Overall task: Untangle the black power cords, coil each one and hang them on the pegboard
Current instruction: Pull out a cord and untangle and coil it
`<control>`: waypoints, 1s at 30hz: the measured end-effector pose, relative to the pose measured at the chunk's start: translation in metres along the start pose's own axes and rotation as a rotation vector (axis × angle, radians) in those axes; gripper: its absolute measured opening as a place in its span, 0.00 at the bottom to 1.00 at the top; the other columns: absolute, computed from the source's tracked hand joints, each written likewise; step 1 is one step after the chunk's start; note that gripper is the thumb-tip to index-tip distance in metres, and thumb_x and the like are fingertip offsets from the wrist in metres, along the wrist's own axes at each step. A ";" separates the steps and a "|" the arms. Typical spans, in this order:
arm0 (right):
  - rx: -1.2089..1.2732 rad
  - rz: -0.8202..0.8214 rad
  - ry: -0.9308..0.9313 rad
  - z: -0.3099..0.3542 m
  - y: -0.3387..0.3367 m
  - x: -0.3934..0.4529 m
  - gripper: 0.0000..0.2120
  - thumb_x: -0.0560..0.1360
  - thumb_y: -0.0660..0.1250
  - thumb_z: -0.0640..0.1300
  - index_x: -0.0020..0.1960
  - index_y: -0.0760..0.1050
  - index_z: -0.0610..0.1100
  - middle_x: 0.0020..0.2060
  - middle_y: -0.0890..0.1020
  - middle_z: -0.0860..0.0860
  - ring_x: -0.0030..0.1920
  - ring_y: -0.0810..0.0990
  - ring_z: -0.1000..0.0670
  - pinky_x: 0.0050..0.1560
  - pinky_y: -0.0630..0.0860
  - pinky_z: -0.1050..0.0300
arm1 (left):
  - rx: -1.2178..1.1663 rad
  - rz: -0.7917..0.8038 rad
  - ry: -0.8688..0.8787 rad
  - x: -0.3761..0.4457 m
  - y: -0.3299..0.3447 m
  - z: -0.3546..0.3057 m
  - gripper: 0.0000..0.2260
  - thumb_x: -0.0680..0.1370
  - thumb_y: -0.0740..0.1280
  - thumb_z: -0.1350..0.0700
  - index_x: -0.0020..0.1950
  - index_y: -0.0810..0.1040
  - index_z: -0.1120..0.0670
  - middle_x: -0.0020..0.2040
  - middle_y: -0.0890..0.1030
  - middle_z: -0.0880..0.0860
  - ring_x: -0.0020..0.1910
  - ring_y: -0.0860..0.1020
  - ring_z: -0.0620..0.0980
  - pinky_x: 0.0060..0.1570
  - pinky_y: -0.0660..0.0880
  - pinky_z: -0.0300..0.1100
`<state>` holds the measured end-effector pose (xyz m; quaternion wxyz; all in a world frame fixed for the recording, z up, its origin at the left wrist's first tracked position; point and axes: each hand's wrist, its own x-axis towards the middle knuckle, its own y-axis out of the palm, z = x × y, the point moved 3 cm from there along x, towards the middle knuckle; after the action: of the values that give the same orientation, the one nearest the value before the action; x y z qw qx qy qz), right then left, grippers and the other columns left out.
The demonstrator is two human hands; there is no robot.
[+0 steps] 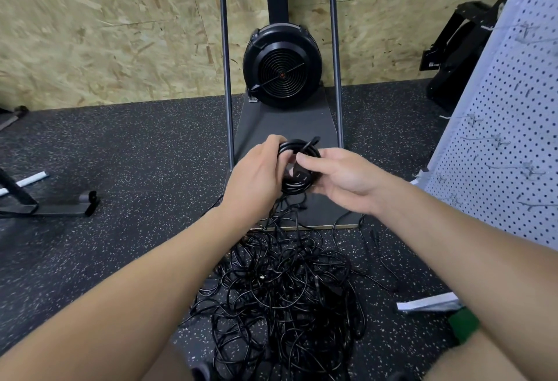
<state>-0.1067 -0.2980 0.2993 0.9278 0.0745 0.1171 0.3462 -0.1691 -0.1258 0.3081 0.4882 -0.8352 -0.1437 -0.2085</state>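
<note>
Centre of frame: both hands hold one coiled black cord (297, 166) up in front, above the floor. Left hand (256, 175) grips the coil's left side, fingers curled round the loops. Right hand (341, 178) holds the right side, thumb pressed on the loops near the plug (302, 175), other fingers curled behind the coil. Coil is small & tight, approx. round.

Lower centre: big tangle of black cords (287, 287) lying on the speckled rubber floor (136, 154), a few loose ends trailing to the right; some strands rise toward the held coil.

Right edge: white pegboard (513, 139) w/ several metal hooks (530, 169), tilted in view. Upper centre: black fan unit (282, 66) on a dark base, between two upright metal bars, against an OSB wall. Lower right: green object (463, 325), can't tell what.
</note>
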 end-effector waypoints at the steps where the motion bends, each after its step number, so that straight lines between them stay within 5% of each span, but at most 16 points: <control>1: -0.011 -0.005 -0.005 0.000 0.001 0.001 0.07 0.86 0.69 0.43 0.59 0.83 0.40 0.53 0.87 0.43 0.55 0.86 0.47 0.60 0.81 0.50 | 0.007 -0.006 -0.003 0.001 0.000 0.001 0.12 0.91 0.55 0.46 0.63 0.72 0.53 0.52 0.82 0.53 0.50 0.78 0.58 0.49 0.75 0.58; 5: -0.153 -0.045 0.031 -0.005 0.004 0.001 0.12 0.83 0.74 0.50 0.62 0.85 0.44 0.55 0.89 0.50 0.61 0.85 0.49 0.69 0.75 0.46 | 0.067 0.012 0.011 -0.001 0.005 -0.001 0.13 0.90 0.56 0.46 0.62 0.73 0.54 0.50 0.81 0.53 0.49 0.77 0.58 0.47 0.75 0.58; 8: -0.142 -0.001 0.133 -0.014 0.003 0.002 0.19 0.85 0.70 0.35 0.74 0.74 0.34 0.66 0.84 0.41 0.68 0.84 0.34 0.69 0.82 0.37 | 0.106 0.021 -0.015 0.000 0.008 0.005 0.14 0.90 0.57 0.45 0.60 0.73 0.55 0.48 0.81 0.55 0.48 0.77 0.61 0.46 0.75 0.58; 12: -0.215 0.180 0.202 -0.020 0.010 -0.009 0.23 0.88 0.58 0.30 0.78 0.67 0.50 0.69 0.78 0.44 0.61 0.88 0.34 0.67 0.83 0.39 | 0.087 0.057 -0.075 -0.001 0.011 0.017 0.15 0.89 0.58 0.44 0.55 0.72 0.54 0.42 0.80 0.54 0.43 0.77 0.62 0.44 0.75 0.59; 20: -0.347 0.228 0.160 -0.029 -0.002 -0.014 0.31 0.88 0.58 0.33 0.84 0.59 0.59 0.75 0.78 0.45 0.65 0.86 0.41 0.71 0.81 0.42 | -0.213 0.074 -0.329 0.000 0.017 0.022 0.15 0.87 0.65 0.45 0.49 0.81 0.53 0.38 0.82 0.48 0.41 0.80 0.51 0.42 0.71 0.48; 25: -0.461 0.076 0.117 -0.026 -0.013 -0.014 0.25 0.86 0.61 0.30 0.77 0.67 0.51 0.61 0.83 0.38 0.59 0.89 0.43 0.70 0.81 0.39 | -0.313 0.284 -0.347 -0.004 0.020 0.029 0.14 0.87 0.64 0.44 0.49 0.81 0.50 0.43 0.87 0.47 0.43 0.83 0.47 0.51 0.79 0.48; 30: -0.550 0.032 0.099 -0.024 -0.018 -0.010 0.17 0.83 0.66 0.30 0.69 0.75 0.44 0.61 0.87 0.43 0.58 0.90 0.43 0.66 0.83 0.35 | -0.364 0.380 -0.239 -0.010 0.024 0.022 0.13 0.85 0.66 0.38 0.53 0.78 0.47 0.45 0.85 0.46 0.45 0.81 0.48 0.54 0.79 0.52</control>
<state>-0.1095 -0.3163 0.2742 0.9007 -0.1951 0.0628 0.3830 -0.1627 -0.1185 0.2753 0.3404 -0.9396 -0.0014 -0.0358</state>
